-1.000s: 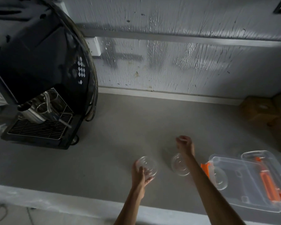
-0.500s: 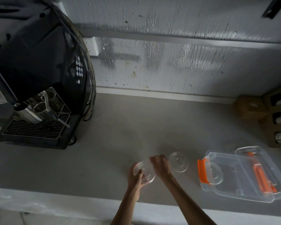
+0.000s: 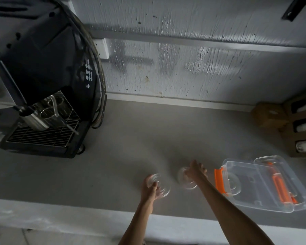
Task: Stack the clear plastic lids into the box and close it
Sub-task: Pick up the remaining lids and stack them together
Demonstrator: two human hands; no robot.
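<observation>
a black espresso machine (image 3: 42, 82) stands far left on the grey counter (image 3: 131, 142). the left hand (image 3: 149, 189) grips a clear plastic lid (image 3: 160, 185). the right hand (image 3: 194, 171), fingers spread, rests on a second lid (image 3: 186, 181). rightmost, the clear box (image 3: 265, 184) with orange latch (image 3: 219, 181) lies open, one lid inside (image 3: 234, 183).

Left hand (image 3: 149, 188) gripping a clear lid (image 3: 160, 186), just left of the right hand (image 3: 194, 171), which lies spread over a second clear lid (image 3: 185, 179) on the grey counter (image 3: 131, 142). Right of that hand, near it: open clear box (image 3: 265, 184) with orange latch (image 3: 219, 181), third lid (image 3: 234, 182) inside. Far left of the box, at the counter's back: black espresso machine (image 3: 42, 82).
</observation>
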